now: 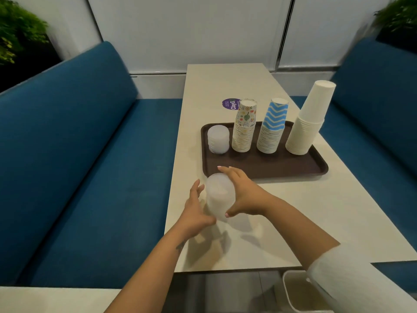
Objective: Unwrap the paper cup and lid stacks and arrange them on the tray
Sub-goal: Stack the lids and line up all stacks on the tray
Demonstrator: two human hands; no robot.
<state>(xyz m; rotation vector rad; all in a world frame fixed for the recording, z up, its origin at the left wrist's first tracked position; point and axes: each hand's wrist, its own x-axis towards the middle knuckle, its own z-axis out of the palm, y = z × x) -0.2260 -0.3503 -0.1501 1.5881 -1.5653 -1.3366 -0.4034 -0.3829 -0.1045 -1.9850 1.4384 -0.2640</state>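
I count three cup stacks [244, 129], one lid stack [218, 139] on tray [270, 170]. Second lid stack [220, 196] near table's front-left edge; my left hand [196, 213], right hand [243, 193] curl around it.

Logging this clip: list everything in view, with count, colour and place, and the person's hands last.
tray: one, dark brown, on the table.
lid stack on tray: one, translucent white, tray's left end.
patterned cup stack: one, multicolour print, right of those lids.
chevron cup stack: one, blue and white, tray's middle.
plain cup stack: one, white, tray's right end.
held lid stack: one, translucent white, in front of the tray.
table: one, cream.
sticker: one, purple, on the table behind the tray.
benches: two, blue, either side.
bin: one, white, bottom right.
left hand: holds the stack's left side.
right hand: grips its right side.
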